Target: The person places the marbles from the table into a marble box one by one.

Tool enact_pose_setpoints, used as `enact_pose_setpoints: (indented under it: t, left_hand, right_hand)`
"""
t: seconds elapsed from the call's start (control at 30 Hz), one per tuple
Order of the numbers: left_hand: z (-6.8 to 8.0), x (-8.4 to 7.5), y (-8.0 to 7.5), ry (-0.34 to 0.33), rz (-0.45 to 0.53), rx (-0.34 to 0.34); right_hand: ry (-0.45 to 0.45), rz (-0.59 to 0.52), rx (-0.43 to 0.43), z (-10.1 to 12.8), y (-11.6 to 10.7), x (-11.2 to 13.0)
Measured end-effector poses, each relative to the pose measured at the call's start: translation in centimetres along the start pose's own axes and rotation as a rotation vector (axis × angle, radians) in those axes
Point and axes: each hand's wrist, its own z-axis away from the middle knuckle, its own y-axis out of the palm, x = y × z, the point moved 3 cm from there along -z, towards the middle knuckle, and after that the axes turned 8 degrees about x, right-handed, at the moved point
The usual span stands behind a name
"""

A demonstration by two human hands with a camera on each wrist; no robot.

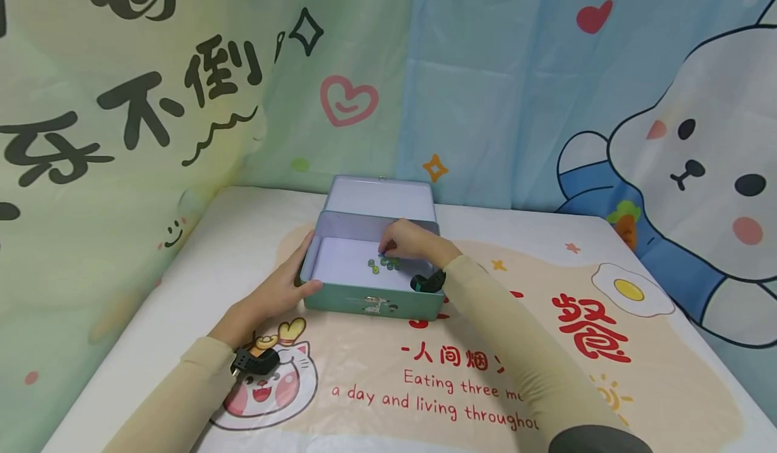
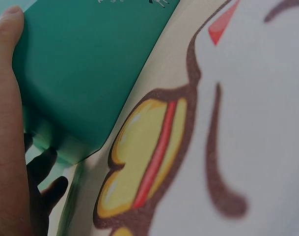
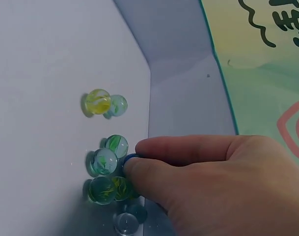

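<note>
An open green tin box [image 1: 340, 298] stands on the table with its hinged lid [image 1: 382, 197] raised at the back. My left hand [image 1: 276, 294] holds the box by its front left corner, the thumb at the front and the fingers along the left side. Inside the box, my right hand [image 1: 415, 240] pinches a dark blue marble [image 3: 131, 157] between thumb and forefinger, mostly covered by the fingertips. Several clear glass marbles with green swirls [image 3: 104, 161] lie on the box floor beside those fingertips. A yellow-swirled marble [image 3: 98, 102] lies a little apart, next to a pale green one [image 3: 118, 105].
A printed cloth [image 1: 449, 392] with red lettering, a cat and a fried egg covers the table. Behind it hangs a decorated curtain [image 1: 473, 102]. Both wrists carry black straps, and the right forearm crosses the box's front right corner.
</note>
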Motion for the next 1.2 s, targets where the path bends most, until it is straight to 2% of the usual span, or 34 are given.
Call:
enact_pose_setpoints:
  t: [0.43,0.67,0.87,1.2]
  left_hand:
    - [0.0,-0.1,-0.2,0.006,-0.007,-0.008]
    - [0.0,-0.2,-0.1,0.014,0.004,-0.006]
    - [0.1,-0.3,0.4,0.004,-0.004,-0.005]
    - [0.1,-0.2,0.0,0.009,0.014,-0.005]
  right_hand:
    - [-0.032,0.011,-0.010,0.1,-0.4,0.5]
    - [-0.040,-0.106,-0.059,0.1,-0.5,0.5]
    - [-0.087,-0.230,-0.156,0.8,-1.1,0.7]
    - [-0.146,-0.374,-0.351,3.8,-4.6,0.5]
